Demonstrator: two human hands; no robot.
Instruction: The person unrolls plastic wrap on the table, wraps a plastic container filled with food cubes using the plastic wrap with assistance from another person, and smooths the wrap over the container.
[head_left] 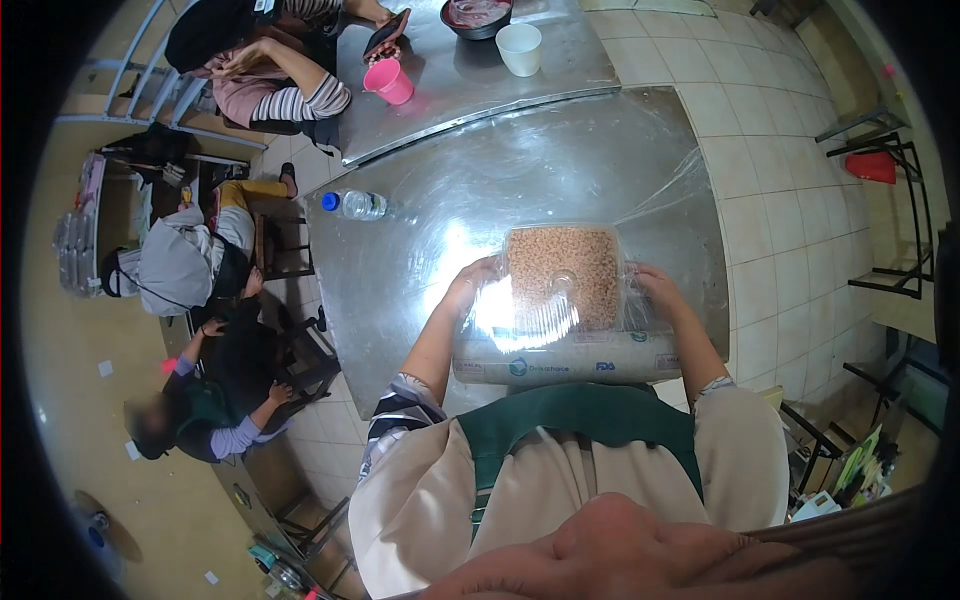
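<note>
A rectangular tray of small light-brown pieces [563, 265] sits on the metal table in front of me, under clear, shiny cling film. Between it and my apron lies a large cling film roll [560, 358] with printing on it, from which the sheet stretches over the tray. At the tray's left side, my left hand [473, 284] is closed on the film's edge, its fingertips partly lost in glare. My right hand [654, 286] grips the film on the opposite side, fingers bent towards the tray.
A water bottle [355, 205] lies on the metal table [450, 180]. The adjoining table holds a pink cup [388, 82], a white cup [519, 50] and a dark bowl [476, 18]. Several people sit at the left, one holding a phone [386, 35]. Stools [305, 360] stand there.
</note>
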